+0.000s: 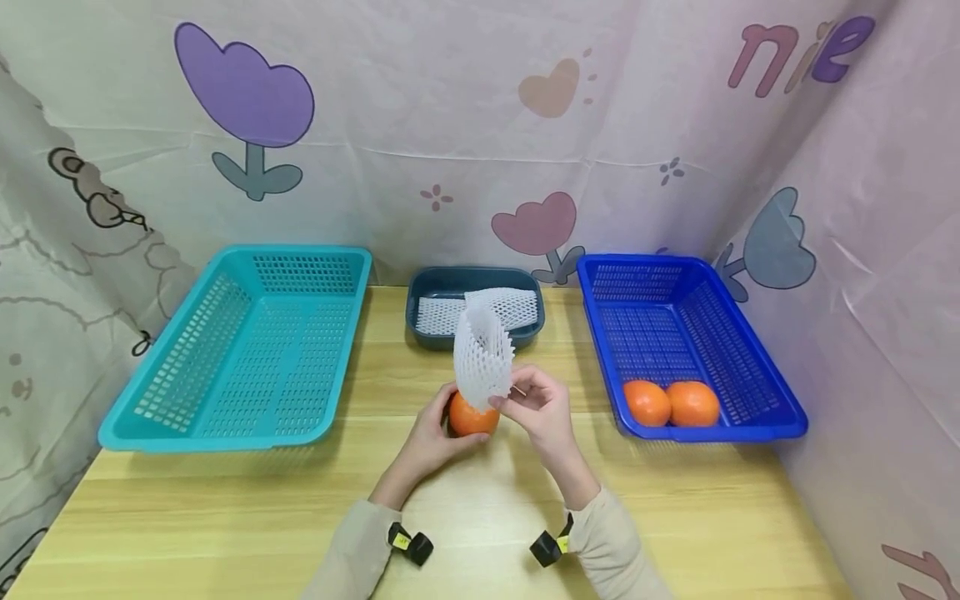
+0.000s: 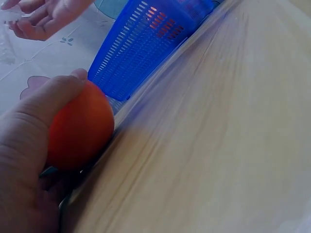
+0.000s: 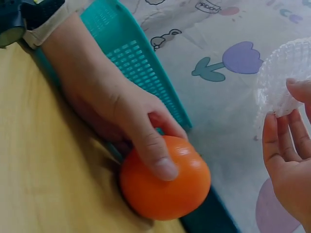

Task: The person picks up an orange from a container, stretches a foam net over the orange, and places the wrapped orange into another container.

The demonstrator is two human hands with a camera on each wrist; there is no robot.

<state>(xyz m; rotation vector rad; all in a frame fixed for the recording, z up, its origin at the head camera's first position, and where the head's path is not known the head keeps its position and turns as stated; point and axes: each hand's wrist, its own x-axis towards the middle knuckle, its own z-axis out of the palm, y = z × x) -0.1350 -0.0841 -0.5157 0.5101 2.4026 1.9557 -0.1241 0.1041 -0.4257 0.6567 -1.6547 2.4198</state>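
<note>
My left hand grips an orange low over the table, thumb on the near side and fingers around the far side. In the right wrist view the whole front of that orange shows under the thumb. My right hand pinches a white foam net sleeve by its lower edge, between thumb and fingers. The sleeve stands upright above the orange, its mouth spread, and overlaps the fruit's top in the head view. In the right wrist view the sleeve is apart from the orange.
Behind the hands a dark teal tray holds more white foam nets. At the left stands a turquoise basket. On the right, a blue basket holds two oranges near its front wall. A printed cloth hangs behind.
</note>
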